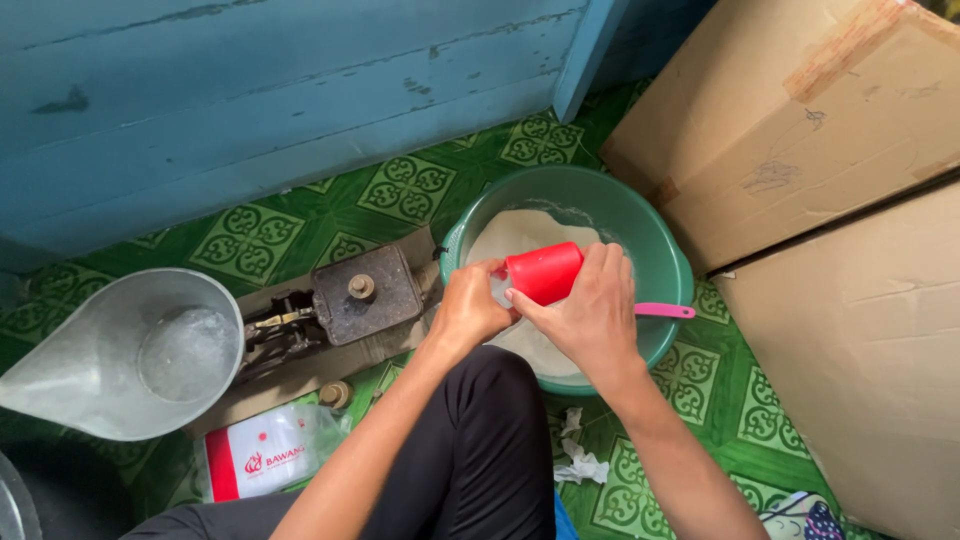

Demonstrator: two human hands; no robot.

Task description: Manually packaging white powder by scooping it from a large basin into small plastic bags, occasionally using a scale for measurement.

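My right hand [590, 312] grips a red plastic cup [545, 270], tilted on its side over a green basin [660, 235] that holds a heap of white powder [520, 235]. My left hand [472, 305] is closed at the cup's mouth, on what looks like a thin clear plastic bag; the bag is mostly hidden by the fingers. A pink handle [665, 311] sticks out to the right from under my right hand, across the basin's rim.
A dark old balance scale [350, 300] sits left of the basin, with a large metal scoop pan [120, 350] on its left side. A packet of plastic bags [265, 460] lies in front. Cardboard boxes [820, 130] stand at the right, a blue wooden wall [250, 90] behind. Crumpled paper [578, 462] lies on the green floor.
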